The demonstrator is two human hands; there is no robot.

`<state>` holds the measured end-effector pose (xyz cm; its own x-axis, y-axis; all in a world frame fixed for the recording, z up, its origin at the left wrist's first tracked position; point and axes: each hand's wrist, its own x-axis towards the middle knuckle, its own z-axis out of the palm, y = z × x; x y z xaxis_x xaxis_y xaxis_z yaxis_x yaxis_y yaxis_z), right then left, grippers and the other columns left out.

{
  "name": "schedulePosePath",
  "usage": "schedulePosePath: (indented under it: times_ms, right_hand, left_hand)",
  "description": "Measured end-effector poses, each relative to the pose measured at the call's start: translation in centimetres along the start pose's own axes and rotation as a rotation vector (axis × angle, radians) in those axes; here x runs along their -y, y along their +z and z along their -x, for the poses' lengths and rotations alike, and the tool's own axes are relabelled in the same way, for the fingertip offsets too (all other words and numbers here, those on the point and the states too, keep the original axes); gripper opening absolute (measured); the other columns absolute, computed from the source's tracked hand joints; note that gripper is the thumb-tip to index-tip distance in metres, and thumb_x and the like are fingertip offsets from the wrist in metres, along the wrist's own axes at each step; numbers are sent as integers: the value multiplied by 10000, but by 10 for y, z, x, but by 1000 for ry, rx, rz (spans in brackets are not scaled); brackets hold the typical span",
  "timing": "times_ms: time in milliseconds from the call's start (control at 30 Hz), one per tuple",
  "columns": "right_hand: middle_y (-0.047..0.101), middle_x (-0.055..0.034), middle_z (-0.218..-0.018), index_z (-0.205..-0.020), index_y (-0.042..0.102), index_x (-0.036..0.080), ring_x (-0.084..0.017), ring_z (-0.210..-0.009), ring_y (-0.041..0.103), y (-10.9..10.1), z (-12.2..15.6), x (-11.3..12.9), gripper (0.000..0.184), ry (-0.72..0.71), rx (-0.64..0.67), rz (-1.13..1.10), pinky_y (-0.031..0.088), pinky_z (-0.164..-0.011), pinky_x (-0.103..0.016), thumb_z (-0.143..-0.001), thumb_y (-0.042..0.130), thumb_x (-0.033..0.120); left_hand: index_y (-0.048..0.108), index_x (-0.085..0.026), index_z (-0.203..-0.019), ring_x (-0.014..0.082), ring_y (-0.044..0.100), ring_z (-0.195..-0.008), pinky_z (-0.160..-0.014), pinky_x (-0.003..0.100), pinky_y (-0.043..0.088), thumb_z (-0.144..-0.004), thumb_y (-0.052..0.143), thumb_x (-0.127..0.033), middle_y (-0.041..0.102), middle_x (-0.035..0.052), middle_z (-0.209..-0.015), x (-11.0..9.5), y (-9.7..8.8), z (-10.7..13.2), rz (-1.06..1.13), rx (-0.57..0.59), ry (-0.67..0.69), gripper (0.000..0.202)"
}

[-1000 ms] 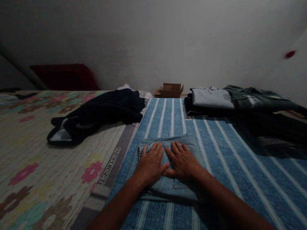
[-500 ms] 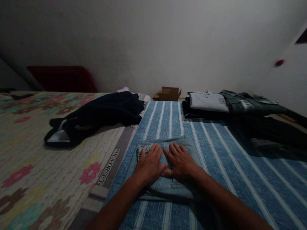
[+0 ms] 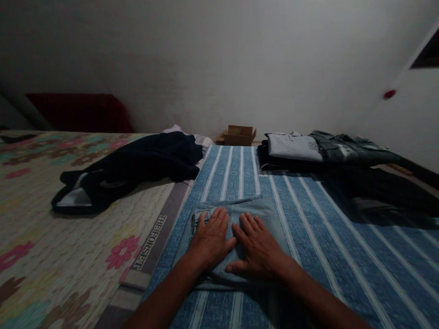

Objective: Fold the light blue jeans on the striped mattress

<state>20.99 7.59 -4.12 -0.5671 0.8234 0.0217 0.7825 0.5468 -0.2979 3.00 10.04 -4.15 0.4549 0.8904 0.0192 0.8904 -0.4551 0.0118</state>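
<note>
Folded light-blue jeans (image 3: 252, 204) lie flat on a blue striped cloth (image 3: 236, 171) in front of me. My left hand (image 3: 213, 237) rests palm down on the left half of the denim, fingers stretched out. On the right half lies my right hand (image 3: 255, 246), also flat, with its thumb spread toward the middle. Neither hand grips anything. The palms hide part of the denim, and a seam runs between them.
Dark clothing (image 3: 137, 160) lies crumpled on the flowered bedspread (image 3: 130, 219) at left. Back right, a folded grey garment (image 3: 293, 147) tops a dark pile beside a dark green garment (image 3: 353, 148). More dark clothes (image 3: 387, 187) lie nearer. A cardboard box (image 3: 240, 135) stands by the wall.
Both hands stay flat on the jeans. My right hand has slid slightly toward me, and the thumbs are farther apart. The view has shifted a little to the right.
</note>
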Motion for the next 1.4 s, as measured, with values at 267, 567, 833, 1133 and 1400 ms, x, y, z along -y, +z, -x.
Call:
schedulePosePath:
  times_ms: [267,567,833,1133,1400]
  right_hand:
    - [206,-264,-1497,-1446,317,59,-386,-1397,98,-3,0,3,1073,13,27,-21,95,-1119,-541,-742,305,868]
    - [214,-233,-1501,-1459,287,58,-357,-1399,123,12,12,18,994,17,-11,-23,149,-1118,-558,-810,256,811]
    - [191,-228,-1506,-1458,284,51,-355,-1400,107,11,14,20,989,36,19,-34,134,-1123,-561,-813,302,800]
    - [191,-235,-1503,-1457,289,53,-359,-1400,104,11,14,20,984,36,22,-33,127,-1120,-569,-814,312,797]
    - [199,-228,-1504,-1454,297,56,-353,-1401,101,12,14,20,987,33,11,-40,126,-1123,-564,-812,283,805]
  left_hand:
    - [455,-140,-1365,293,264,-1393,-1115,580,130,-897,385,-519,399,150,-1464,0,2,-1,-24,-7,-5,606]
    - [468,-139,-1360,286,247,-1400,-1122,580,105,-893,394,-425,379,136,-1478,-1,-1,1,-27,0,3,552]
    - [480,-131,-1352,286,250,-1399,-1129,574,100,-889,400,-413,382,134,-1476,-2,-2,1,-15,-5,-6,549]
    - [466,-138,-1364,286,244,-1401,-1125,577,104,-895,382,-426,371,128,-1483,-2,-2,1,-7,12,-16,556]
    - [461,-114,-1364,280,245,-1401,-1120,587,101,-890,385,-417,359,138,-1485,-2,-3,1,-19,18,-11,568]
